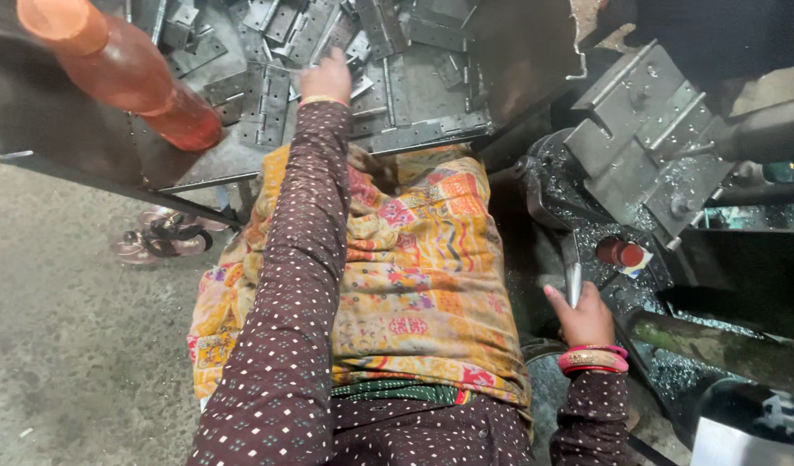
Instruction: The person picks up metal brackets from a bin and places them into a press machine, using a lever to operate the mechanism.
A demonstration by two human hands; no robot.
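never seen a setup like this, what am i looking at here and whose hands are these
This one picture comes from a camera worn on a person's head, looking down at their own two hands and their lap, covered by a yellow patterned cloth. The left hand reaches into a dark metal tray of flat grey steel hinge plates and touches them. The right hand grips a slim metal lever beside a grey metal machine block strewn with shiny shavings. An orange plastic bottle lies on the tray. Sandals sit on the concrete floor.

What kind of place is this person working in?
Probably a small metalworking shop: a tray heaped with steel hinges, a press machine strewn with metal shavings, and the right hand gripping its lever.
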